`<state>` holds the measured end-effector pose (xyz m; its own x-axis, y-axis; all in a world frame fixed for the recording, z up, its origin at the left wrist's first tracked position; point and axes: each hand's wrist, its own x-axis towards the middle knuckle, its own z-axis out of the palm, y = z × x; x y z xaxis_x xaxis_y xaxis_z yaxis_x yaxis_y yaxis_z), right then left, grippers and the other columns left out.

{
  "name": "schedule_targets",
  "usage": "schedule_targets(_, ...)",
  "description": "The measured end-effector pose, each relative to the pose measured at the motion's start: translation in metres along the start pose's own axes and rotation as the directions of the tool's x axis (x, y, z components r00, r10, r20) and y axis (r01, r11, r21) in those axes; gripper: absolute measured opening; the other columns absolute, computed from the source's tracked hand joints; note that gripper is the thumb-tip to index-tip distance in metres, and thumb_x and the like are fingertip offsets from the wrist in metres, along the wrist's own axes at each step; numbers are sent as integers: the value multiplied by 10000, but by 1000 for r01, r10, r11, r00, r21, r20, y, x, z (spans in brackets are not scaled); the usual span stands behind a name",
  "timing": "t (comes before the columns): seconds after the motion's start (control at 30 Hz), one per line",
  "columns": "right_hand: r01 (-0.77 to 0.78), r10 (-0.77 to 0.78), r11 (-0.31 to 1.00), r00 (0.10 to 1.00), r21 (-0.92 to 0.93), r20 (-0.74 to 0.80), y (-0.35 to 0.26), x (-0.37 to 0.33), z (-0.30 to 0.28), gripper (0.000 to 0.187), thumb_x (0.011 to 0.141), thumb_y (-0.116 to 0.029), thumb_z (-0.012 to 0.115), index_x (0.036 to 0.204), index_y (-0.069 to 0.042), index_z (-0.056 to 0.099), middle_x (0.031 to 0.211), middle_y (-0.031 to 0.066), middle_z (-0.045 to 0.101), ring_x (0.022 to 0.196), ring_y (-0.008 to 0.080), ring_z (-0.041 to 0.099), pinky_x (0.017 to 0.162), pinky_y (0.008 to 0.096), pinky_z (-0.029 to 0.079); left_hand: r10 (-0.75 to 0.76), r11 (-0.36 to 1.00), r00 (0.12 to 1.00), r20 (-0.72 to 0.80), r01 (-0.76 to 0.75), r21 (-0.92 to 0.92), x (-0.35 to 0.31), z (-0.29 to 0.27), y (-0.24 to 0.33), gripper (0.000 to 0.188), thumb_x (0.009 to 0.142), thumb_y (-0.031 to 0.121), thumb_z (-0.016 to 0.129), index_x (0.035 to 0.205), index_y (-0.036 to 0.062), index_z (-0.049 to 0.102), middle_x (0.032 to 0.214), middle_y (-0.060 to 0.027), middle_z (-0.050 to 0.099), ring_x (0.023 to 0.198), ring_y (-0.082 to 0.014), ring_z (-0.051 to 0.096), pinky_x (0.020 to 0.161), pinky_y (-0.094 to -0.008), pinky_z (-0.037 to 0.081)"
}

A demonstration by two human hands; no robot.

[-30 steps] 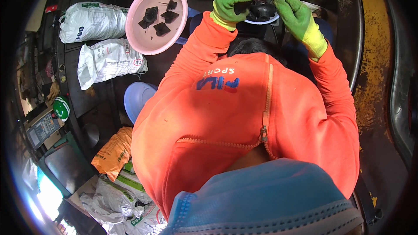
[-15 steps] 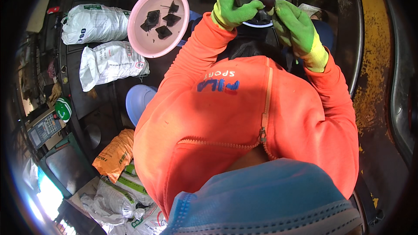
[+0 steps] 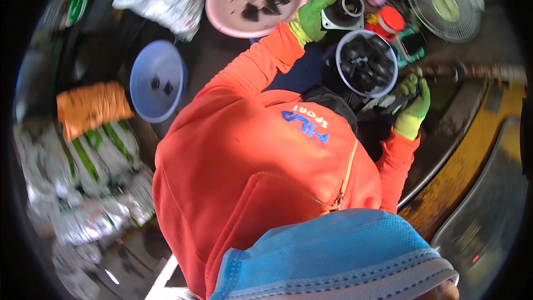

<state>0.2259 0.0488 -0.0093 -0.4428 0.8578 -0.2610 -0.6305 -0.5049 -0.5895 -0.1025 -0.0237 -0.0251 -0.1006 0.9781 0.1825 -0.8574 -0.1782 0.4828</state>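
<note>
My left hand (image 3: 315, 15), in a green glove with a yellow cuff, grips a black moulded part (image 3: 347, 14) with a square, light grey flange and a round opening. It holds the part above the far left rim of a lavender-rimmed bucket (image 3: 338, 66). Several shiny black pieces (image 3: 366, 66) fill that bucket. Right of the bucket, my gloved right hand (image 3: 415, 97) is closed, its fingers curled round something dark and slim. Blur hides what it is.
A pink basin (image 3: 230, 15) with several black pieces stands far left of the bucket. Further left are a blue basin (image 3: 155, 106), a white sack (image 3: 161, 0) and an orange sack (image 3: 94, 108). Beyond the bucket are a red-lidded jar (image 3: 391, 19) and a fan (image 3: 442, 3).
The view has swung, bringing the bucket and fan into sight. My hands, earlier close together at the black part, are now apart. The left keeps the part; the right has moved to the right.
</note>
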Motion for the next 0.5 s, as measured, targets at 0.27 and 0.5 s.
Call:
schedule_targets(0.27,-251,244,965,966,-77,-89,33,6,-89,268,1007,-215,502,1191,-48,604,869,16,593,718,128,541,620,257,459,14,974,325,-946,209,86,-242,-207,36,426,947,246,581,1347,103,545,1288,-92,622,1133,-244,618,908,-430,508)
schedule_targets(0.5,-312,313,938,950,-153,-23,26,12,-98,300,1012,-227,474,1221,-36,573,904,17,576,755,131,525,663,263,449,461,-863,297,-836,370,-345,-388,-303,160,396,993,304,456,1359,211,575,1418,-47,542,1323,-268,495,1078,-480,400)
